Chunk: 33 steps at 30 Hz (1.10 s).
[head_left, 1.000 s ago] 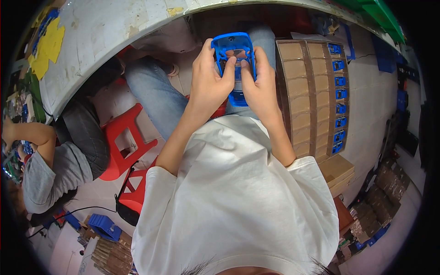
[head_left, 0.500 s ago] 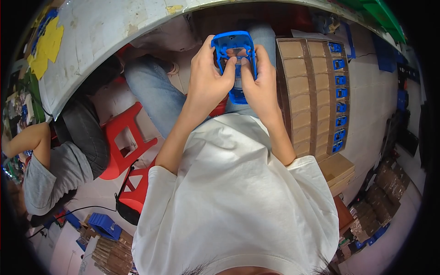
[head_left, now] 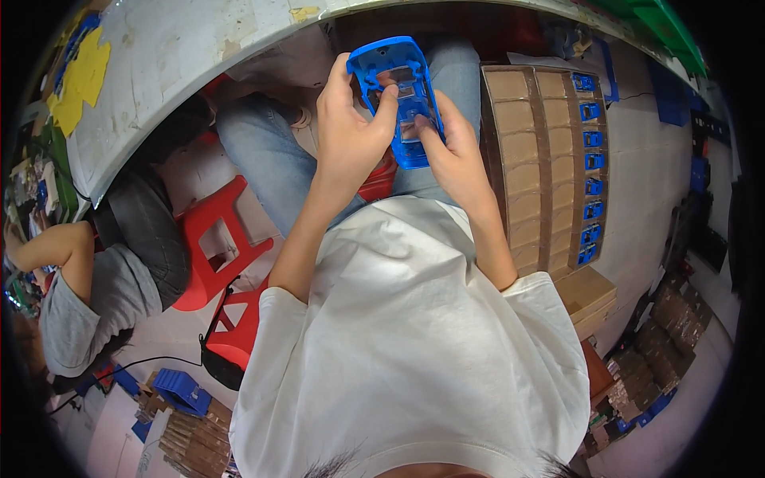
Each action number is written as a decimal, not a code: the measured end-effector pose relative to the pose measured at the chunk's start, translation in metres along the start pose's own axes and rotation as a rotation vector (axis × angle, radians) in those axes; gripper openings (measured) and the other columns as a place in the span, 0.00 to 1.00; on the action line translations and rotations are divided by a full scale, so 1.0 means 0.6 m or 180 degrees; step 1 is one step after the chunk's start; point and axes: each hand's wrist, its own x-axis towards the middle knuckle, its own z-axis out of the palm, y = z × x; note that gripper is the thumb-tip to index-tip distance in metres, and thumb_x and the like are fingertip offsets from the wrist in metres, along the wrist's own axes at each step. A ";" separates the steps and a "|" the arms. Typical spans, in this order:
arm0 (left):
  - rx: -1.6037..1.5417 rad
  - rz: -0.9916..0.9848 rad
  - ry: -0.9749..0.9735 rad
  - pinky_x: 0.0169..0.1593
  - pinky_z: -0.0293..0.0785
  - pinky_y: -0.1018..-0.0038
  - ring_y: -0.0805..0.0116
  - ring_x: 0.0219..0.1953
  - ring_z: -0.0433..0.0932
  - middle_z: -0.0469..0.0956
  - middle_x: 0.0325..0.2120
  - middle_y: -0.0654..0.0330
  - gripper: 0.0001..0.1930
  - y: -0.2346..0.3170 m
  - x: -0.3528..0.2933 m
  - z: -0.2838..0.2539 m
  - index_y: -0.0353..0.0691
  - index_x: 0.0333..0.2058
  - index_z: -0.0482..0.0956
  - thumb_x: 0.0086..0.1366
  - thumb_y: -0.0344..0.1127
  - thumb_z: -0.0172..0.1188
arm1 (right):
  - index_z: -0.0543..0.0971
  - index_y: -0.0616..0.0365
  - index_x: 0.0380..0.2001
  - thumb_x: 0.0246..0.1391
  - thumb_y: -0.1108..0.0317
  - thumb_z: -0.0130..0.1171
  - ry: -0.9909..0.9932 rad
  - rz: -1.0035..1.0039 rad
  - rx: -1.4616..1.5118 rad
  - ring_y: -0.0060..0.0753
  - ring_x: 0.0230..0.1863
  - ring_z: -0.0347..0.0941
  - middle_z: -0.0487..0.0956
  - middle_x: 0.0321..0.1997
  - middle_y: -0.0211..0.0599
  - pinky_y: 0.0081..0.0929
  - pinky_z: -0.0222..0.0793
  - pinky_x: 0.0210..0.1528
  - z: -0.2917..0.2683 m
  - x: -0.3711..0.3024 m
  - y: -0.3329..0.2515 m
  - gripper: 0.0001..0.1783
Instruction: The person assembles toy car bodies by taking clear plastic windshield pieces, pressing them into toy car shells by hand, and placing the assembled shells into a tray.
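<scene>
A blue plastic housing (head_left: 412, 105), long with rounded ends, is held up in front of me over my lap. Its hollow inner side faces me, with window-like openings and small moulded posts. My left hand (head_left: 351, 131) grips its left edge, the thumb reaching over into the hollow. Along the lower right edge my right hand (head_left: 460, 155) has hold of it too, its thumb pressed inside near the lower window. The fingers behind the housing are mostly hidden.
Right of my legs, a divided cardboard box (head_left: 532, 171) holds several blue parts (head_left: 591, 162) in its right column. A worn white table (head_left: 171, 60) curves across the top. Red stools (head_left: 219, 247) and a seated person in grey (head_left: 100, 315) are at left.
The housing has tilted, its top swinging left and upward. My left hand has shifted up and left with it, and my right thumb now lies lower inside the hollow.
</scene>
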 end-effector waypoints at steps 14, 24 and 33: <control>0.0179 0.0042 -0.0329 0.30 0.64 0.87 0.83 0.29 0.67 0.72 0.30 0.65 0.11 -0.022 -0.012 -0.005 0.36 0.38 0.68 0.58 0.30 0.56 | 0.68 0.63 0.42 0.53 0.77 0.42 0.0132 0.0012 -0.0148 0.17 0.29 0.69 0.73 0.30 0.32 0.16 0.67 0.33 0.006 0.001 0.006 0.13; 0.0309 -0.0271 0.0342 0.27 0.62 0.87 0.85 0.25 0.65 0.71 0.24 0.68 0.06 -0.052 -0.006 0.007 0.36 0.29 0.70 0.61 0.32 0.53 | 0.66 0.65 0.34 0.42 0.81 0.43 0.0439 -0.0373 -0.0399 0.55 0.27 0.71 0.72 0.23 0.56 0.34 0.65 0.27 0.020 0.011 0.019 0.12; 0.0175 -0.0267 0.0043 0.49 0.62 0.69 0.58 0.46 0.66 0.63 0.45 0.43 0.36 -0.048 -0.017 0.016 0.31 0.56 0.44 0.56 0.36 0.57 | 0.50 0.69 0.55 0.44 0.69 0.54 -0.0187 -0.0706 -0.1108 0.57 0.57 0.55 0.58 0.55 0.60 0.35 0.53 0.57 0.027 0.000 0.032 0.37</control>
